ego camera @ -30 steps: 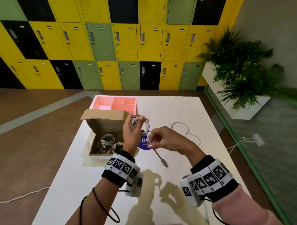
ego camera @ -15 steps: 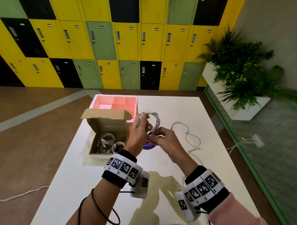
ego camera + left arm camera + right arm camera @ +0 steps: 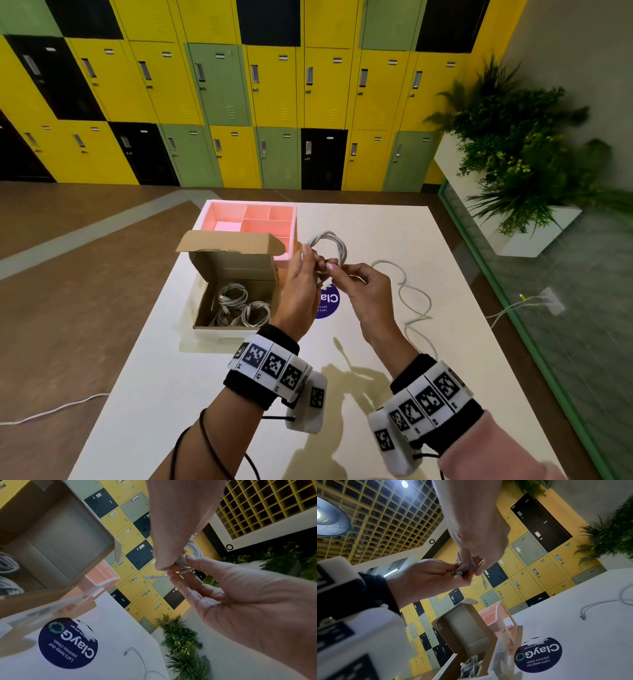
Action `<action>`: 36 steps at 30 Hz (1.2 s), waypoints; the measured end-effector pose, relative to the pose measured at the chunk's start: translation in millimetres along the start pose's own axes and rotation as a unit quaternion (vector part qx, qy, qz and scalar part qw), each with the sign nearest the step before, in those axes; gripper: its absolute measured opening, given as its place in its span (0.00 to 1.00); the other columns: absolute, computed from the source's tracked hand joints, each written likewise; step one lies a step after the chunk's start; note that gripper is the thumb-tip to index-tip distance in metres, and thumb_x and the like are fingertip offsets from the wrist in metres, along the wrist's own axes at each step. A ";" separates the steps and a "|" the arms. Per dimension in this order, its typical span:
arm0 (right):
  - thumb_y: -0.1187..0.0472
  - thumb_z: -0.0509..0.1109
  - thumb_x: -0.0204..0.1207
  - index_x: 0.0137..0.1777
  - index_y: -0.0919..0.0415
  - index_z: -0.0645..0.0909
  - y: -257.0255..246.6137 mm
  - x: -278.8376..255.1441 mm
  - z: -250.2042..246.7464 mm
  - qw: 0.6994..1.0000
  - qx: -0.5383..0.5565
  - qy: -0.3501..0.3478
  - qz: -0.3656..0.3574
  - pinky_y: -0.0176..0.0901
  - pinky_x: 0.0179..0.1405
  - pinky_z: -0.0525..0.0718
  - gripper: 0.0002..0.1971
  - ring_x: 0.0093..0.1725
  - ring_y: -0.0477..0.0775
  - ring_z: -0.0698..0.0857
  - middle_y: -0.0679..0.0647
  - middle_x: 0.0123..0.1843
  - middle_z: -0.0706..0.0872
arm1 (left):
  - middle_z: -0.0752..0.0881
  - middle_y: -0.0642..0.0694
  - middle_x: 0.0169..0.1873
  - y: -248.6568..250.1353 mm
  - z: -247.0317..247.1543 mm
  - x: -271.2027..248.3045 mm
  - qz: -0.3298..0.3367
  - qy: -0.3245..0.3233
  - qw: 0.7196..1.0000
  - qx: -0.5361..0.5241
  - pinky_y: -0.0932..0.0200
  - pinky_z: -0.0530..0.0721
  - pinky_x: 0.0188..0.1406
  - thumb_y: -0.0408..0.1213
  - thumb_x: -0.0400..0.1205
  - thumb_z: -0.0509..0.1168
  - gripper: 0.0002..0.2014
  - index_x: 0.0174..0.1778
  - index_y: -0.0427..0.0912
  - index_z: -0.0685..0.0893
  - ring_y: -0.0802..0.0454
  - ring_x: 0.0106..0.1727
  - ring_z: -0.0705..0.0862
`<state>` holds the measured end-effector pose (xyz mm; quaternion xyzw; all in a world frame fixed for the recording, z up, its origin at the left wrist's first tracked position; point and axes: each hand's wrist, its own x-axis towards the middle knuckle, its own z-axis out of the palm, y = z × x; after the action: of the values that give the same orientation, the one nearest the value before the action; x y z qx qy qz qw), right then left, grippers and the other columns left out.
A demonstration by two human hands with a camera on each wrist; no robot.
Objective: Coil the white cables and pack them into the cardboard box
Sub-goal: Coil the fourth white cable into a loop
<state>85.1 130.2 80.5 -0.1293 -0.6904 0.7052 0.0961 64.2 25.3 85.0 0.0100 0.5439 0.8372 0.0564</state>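
My left hand [image 3: 312,261] grips a small coil of white cable [image 3: 329,247] in the air, just right of the open cardboard box [image 3: 219,263]. My right hand [image 3: 334,270] pinches the loose tail of that cable against the coil's lower side. The short plug end [image 3: 152,577] sticks out below the fingers, also visible as the plug end [image 3: 484,584] in the right wrist view. Inside the box lie several coiled white cables [image 3: 241,306]. Another white cable [image 3: 412,298] lies uncoiled on the white table [image 3: 376,219] to the right of my hands.
A pink divided tray [image 3: 253,219] stands behind the box, touching its raised lid. A round blue sticker [image 3: 328,303] is on the table under my hands. A planter [image 3: 520,150] and a glass wall stand to the right, lockers behind. A cable trails on the floor at left.
The long tail with its plug that hung down has been drawn up to the coil. My right hand moved up and left to meet the left hand; both shifted slightly away from me.
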 end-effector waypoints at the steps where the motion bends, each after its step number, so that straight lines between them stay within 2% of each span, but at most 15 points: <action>1: 0.52 0.79 0.70 0.47 0.62 0.87 1.9 1.0 -0.2 1.000 -0.005 0.004 -0.003 0.30 0.39 0.82 0.13 0.44 0.48 0.91 0.52 0.43 0.92 | 0.87 0.51 0.33 -1.2 0.5 -0.6 0.001 0.010 1.000 0.012 0.51 0.79 0.61 0.46 0.89 0.49 0.17 0.56 0.36 0.76 0.57 0.42 0.87; 4: 0.53 0.78 0.70 0.47 0.61 0.87 4.5 3.2 -0.1 1.000 -0.002 0.012 -0.005 0.33 0.41 0.84 0.13 0.44 0.49 0.91 0.53 0.43 0.92 | 0.84 0.33 0.45 -4.7 1.3 -3.0 0.009 0.034 0.999 0.035 0.40 0.78 0.65 0.48 0.88 0.50 0.22 0.57 0.31 0.77 0.38 0.54 0.85; 6: 0.55 0.79 0.70 0.48 0.63 0.86 3.9 3.5 0.5 1.000 0.015 0.021 -0.005 0.36 0.43 0.85 0.12 0.44 0.50 0.91 0.55 0.43 0.92 | 0.82 0.29 0.47 -6.8 2.2 -4.0 0.016 0.046 0.997 0.052 0.38 0.79 0.61 0.49 0.87 0.51 0.23 0.54 0.30 0.77 0.33 0.53 0.82; 9: 0.63 0.79 0.70 0.49 0.64 0.83 2.3 3.3 1.2 0.998 0.054 0.026 -0.006 0.39 0.48 0.88 0.10 0.45 0.51 0.91 0.57 0.45 0.90 | 0.84 0.35 0.44 -9.9 4.1 -3.5 0.028 0.062 0.995 0.071 0.52 0.81 0.46 0.50 0.85 0.54 0.20 0.50 0.34 0.79 0.44 0.45 0.83; 13: 0.69 0.77 0.70 0.48 0.63 0.81 0.9 3.0 2.1 0.997 0.075 0.025 -0.013 0.40 0.49 0.88 0.10 0.45 0.52 0.91 0.60 0.46 0.89 | 0.87 0.39 0.45 -14.9 5.3 -0.1 0.040 0.075 0.991 0.099 0.61 0.82 0.40 0.47 0.86 0.54 0.15 0.48 0.42 0.82 0.50 0.42 0.85; 16: 0.71 0.76 0.70 0.48 0.64 0.80 0.5 2.5 2.9 0.996 0.080 0.022 -0.013 0.39 0.48 0.88 0.10 0.45 0.51 0.90 0.62 0.47 0.89 | 0.86 0.39 0.45 -15.1 6.6 0.8 0.051 0.089 0.989 0.105 0.60 0.83 0.39 0.46 0.87 0.55 0.14 0.49 0.41 0.82 0.49 0.43 0.86; 19: 0.70 0.75 0.70 0.49 0.65 0.79 0.1 3.7 1.8 0.998 0.068 0.015 -0.009 0.31 0.37 0.85 0.10 0.38 0.44 0.89 0.58 0.43 0.88 | 0.86 0.47 0.39 -13.8 10.9 0.8 0.074 0.110 0.984 0.121 0.60 0.85 0.40 0.42 0.87 0.56 0.13 0.48 0.39 0.82 0.52 0.41 0.86; 22: 0.67 0.75 0.70 0.47 0.62 0.77 0.0 5.7 0.7 0.999 0.042 0.002 0.004 0.26 0.30 0.80 0.10 0.32 0.40 0.86 0.51 0.39 0.85 | 0.88 0.48 0.43 -12.7 14.0 0.2 0.094 0.123 0.977 0.144 0.57 0.87 0.45 0.40 0.87 0.56 0.10 0.47 0.45 0.82 0.54 0.45 0.88; 24: 0.67 0.74 0.71 0.47 0.62 0.77 0.0 7.8 -0.3 0.999 0.030 -0.007 0.018 0.26 0.30 0.80 0.09 0.34 0.42 0.86 0.52 0.39 0.85 | 0.89 0.46 0.46 -14.6 14.0 0.9 0.086 0.117 0.977 0.154 0.55 0.88 0.48 0.41 0.88 0.56 0.10 0.47 0.47 0.83 0.53 0.48 0.89; 27: 0.68 0.72 0.71 0.50 0.64 0.77 1.1 11.5 -2.9 0.999 0.035 -0.006 0.039 0.27 0.31 0.81 0.09 0.37 0.47 0.86 0.56 0.42 0.85 | 0.90 0.43 0.46 -16.8 14.1 1.9 0.074 0.107 0.979 0.157 0.50 0.89 0.49 0.42 0.87 0.57 0.12 0.52 0.41 0.82 0.47 0.49 0.90; 30: 0.65 0.73 0.72 0.51 0.63 0.76 3.0 13.2 -5.0 0.998 0.033 -0.014 0.056 0.27 0.31 0.80 0.11 0.38 0.47 0.86 0.58 0.44 0.86 | 0.90 0.42 0.44 -17.6 12.6 1.2 0.057 0.099 0.982 0.153 0.47 0.89 0.49 0.43 0.87 0.57 0.13 0.54 0.38 0.81 0.44 0.48 0.89; 33: 0.61 0.76 0.73 0.52 0.61 0.76 3.8 13.9 -6.3 0.997 0.022 -0.032 0.060 0.27 0.30 0.80 0.13 0.39 0.48 0.87 0.58 0.46 0.87 | 0.88 0.41 0.43 -16.7 10.9 0.3 0.036 0.090 0.986 0.137 0.49 0.88 0.47 0.43 0.87 0.56 0.13 0.54 0.38 0.80 0.45 0.46 0.88; 36: 0.61 0.78 0.71 0.52 0.60 0.77 2.9 13.8 -7.8 0.997 0.002 -0.051 0.055 0.26 0.30 0.80 0.14 0.41 0.49 0.88 0.58 0.48 0.89 | 0.85 0.41 0.42 -16.7 8.9 2.6 0.014 0.087 0.989 0.122 0.57 0.87 0.38 0.43 0.87 0.56 0.13 0.55 0.37 0.79 0.48 0.42 0.86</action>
<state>74.6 141.9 76.8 -0.1305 -0.6849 0.7165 0.0218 63.7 40.4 73.4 -0.0483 0.6443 0.7632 -0.0050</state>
